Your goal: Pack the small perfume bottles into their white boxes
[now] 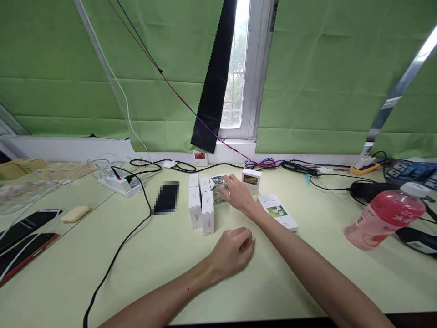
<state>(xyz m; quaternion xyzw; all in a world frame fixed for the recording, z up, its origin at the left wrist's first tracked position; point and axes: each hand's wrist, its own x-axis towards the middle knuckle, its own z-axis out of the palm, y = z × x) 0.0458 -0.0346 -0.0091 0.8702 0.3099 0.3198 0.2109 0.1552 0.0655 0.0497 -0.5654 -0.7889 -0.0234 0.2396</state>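
Head view: your right hand [239, 193] is closed on a small glass bottle [218, 191], touching the white boxes [202, 207] mid-table. Your left hand [234, 250] rests loosely curled, holding nothing, on bare table [164, 264] nearer you. Pink bottle [384, 218] stands well right.

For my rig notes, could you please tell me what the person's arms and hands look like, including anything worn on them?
Both forearms are bare as far as the picture shows: no sleeves reach into view. The left hand and the right hand wear no gloves, and no watch, bracelet or ring can be seen on either. No cables, straps or markings show on the arms.
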